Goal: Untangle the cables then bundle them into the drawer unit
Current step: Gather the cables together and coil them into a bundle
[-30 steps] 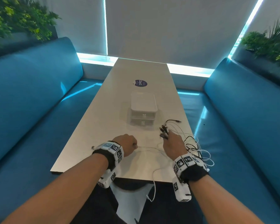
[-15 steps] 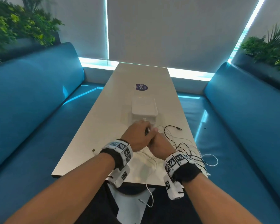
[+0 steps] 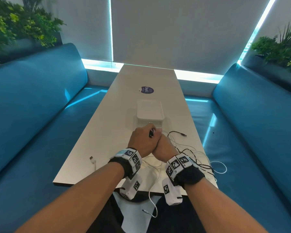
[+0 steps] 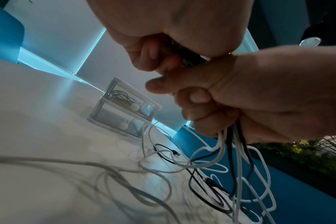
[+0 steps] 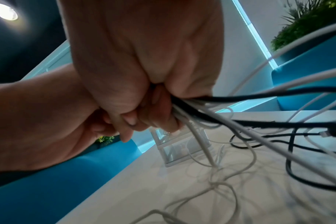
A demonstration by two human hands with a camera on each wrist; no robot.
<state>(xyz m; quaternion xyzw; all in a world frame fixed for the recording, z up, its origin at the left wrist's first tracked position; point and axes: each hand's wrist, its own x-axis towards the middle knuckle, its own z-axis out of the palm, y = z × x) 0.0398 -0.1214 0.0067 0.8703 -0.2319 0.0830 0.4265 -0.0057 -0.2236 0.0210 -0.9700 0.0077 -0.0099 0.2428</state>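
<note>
My two hands meet over the table just in front of the white two-drawer unit (image 3: 149,111). My right hand (image 3: 164,142) grips a bunch of white and black cables (image 4: 234,136) in its fist (image 5: 159,115); they hang down from it in loops. My left hand (image 3: 145,134) curls its fingers (image 4: 150,54) round the dark plug ends (image 3: 151,133) that stick up from that bunch. The rest of the tangle (image 3: 193,154) lies on the table to the right. The drawer unit (image 4: 125,106) is closed, with a coiled black cable visible in its top drawer.
A white USB plug (image 3: 92,158) lies near the table's left front edge. One white cable (image 3: 154,207) hangs off the front edge over my lap. A dark round sticker (image 3: 146,89) lies beyond the unit. Blue benches (image 3: 40,106) flank the table.
My left hand left the table's near left, came across and closed on the plug ends above my right fist. Both hands moved forward toward the drawer unit; little change in the last half second.
</note>
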